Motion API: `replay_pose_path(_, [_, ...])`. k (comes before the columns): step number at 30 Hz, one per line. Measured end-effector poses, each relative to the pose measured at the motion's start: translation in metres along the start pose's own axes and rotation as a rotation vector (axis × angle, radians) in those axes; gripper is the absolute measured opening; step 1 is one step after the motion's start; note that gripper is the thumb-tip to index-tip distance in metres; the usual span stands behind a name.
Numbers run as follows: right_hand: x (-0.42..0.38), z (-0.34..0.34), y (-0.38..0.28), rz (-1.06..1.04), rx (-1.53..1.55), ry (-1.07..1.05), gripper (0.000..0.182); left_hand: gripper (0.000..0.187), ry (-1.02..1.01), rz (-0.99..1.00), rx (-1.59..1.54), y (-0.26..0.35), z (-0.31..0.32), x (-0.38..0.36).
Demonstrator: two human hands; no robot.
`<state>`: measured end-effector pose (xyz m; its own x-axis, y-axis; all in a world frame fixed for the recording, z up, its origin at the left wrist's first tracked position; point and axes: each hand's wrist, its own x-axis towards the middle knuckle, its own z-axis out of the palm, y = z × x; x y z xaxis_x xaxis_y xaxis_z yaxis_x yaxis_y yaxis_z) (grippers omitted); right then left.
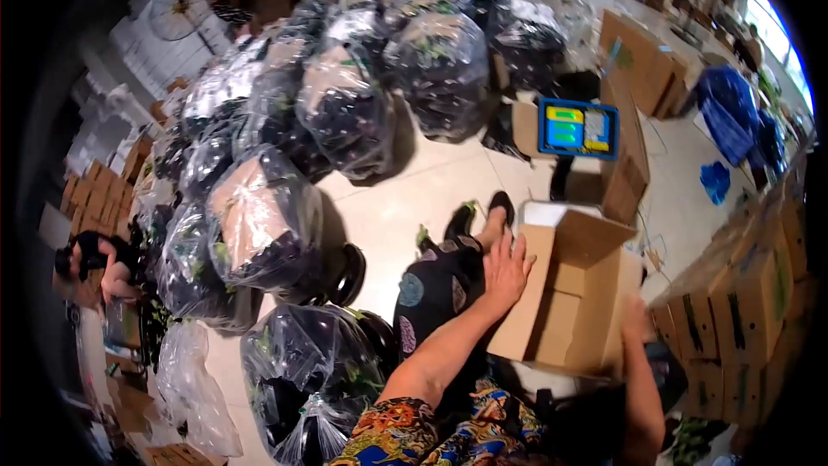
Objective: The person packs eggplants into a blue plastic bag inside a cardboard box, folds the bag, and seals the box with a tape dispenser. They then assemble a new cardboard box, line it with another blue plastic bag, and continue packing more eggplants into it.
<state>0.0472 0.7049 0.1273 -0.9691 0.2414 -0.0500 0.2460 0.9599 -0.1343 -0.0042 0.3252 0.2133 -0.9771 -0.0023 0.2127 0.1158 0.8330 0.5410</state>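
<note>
An open cardboard box [565, 341] with its flaps folded out stands in front of me, and its inside shows bare brown board. My left hand [507, 273] lies with fingers spread on the left flap of this box. At the box's right side is my right hand [636, 321], smeared by motion, so its fingers do not show clearly. Just beyond the box is a blue-framed scale display [576, 128] with yellow and green panels. A clear plastic bag of dark eggplants [315, 380] sits left of my legs.
Several more clear bags of eggplants [349, 112] crowd the floor ahead and left. Loose eggplants [348, 276] lie beside one bag. Stacked cartons [733, 311] line the right. A blue plastic sheet [727, 112] lies behind them. Another person [108, 263] bends at far left.
</note>
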Motion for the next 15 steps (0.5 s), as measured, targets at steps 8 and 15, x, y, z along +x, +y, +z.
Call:
replay_pose_path(8, [-0.025, 0.059, -0.067, 0.246, 0.451, -0.134, 0.046, 0.084, -0.361, -0.310, -0.980, 0.014, 0.068, 0.011])
replay_pose_path(15, [-0.025, -0.005, -0.121, 0.612, 0.421, 0.531, 0.031, 0.065, -0.195, -0.132, -0.773, -0.079, 0.100, 0.039])
